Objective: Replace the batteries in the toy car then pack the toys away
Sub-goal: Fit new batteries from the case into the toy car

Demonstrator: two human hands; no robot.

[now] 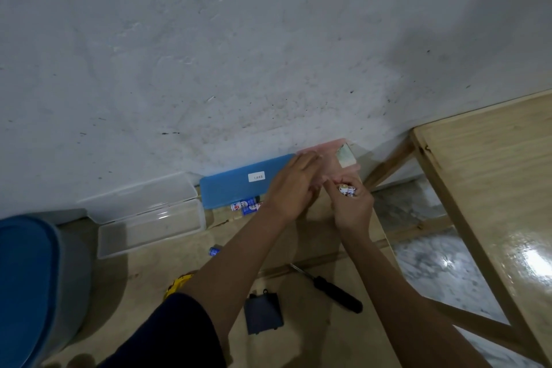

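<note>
My right hand [352, 203] grips a small bunch of white batteries [347, 190], their ends pointing up. My left hand [294, 185] reaches to a pink translucent case [337, 155] against the wall and touches its lid. Beside it lies a blue case [239, 185] with a white label, and several blue-and-white batteries [246, 206] sit at its front edge. One more battery [214, 251] lies loose on the table. A dark battery cover [263, 312] and a black-handled screwdriver [334, 290] lie nearer to me. The yellow toy car [176, 285] is mostly hidden under my left arm.
An open clear plastic case [149, 218] stands at the left by the wall. A grey bin with a blue lid [27, 284] is at the far left. A second wooden table [493, 188] stands to the right, with marble floor [442, 272] between.
</note>
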